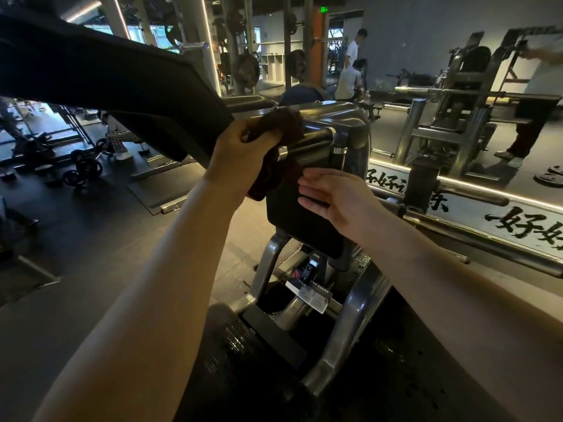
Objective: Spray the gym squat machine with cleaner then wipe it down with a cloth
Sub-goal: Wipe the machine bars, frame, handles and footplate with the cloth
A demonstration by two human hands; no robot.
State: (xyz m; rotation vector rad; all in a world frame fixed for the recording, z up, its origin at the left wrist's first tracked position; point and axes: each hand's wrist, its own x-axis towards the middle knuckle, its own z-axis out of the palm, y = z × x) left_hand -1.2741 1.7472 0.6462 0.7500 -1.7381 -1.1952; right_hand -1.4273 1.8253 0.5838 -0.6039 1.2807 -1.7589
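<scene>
Gripping a fuzzy dark brown cloth [286,124] with the curled fingers [254,136] of the left hand [240,156], pressed on a shiny round bar [307,144] of the squat machine [350,324]. Just below, lying straight and flat on its black pad [286,226] with the right hand [332,202]. Farther down, grey metal legs and a small label [307,292].

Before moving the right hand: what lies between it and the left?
Head view: the hanging end of the cloth that the left hand grips, then bare black pad.
</scene>
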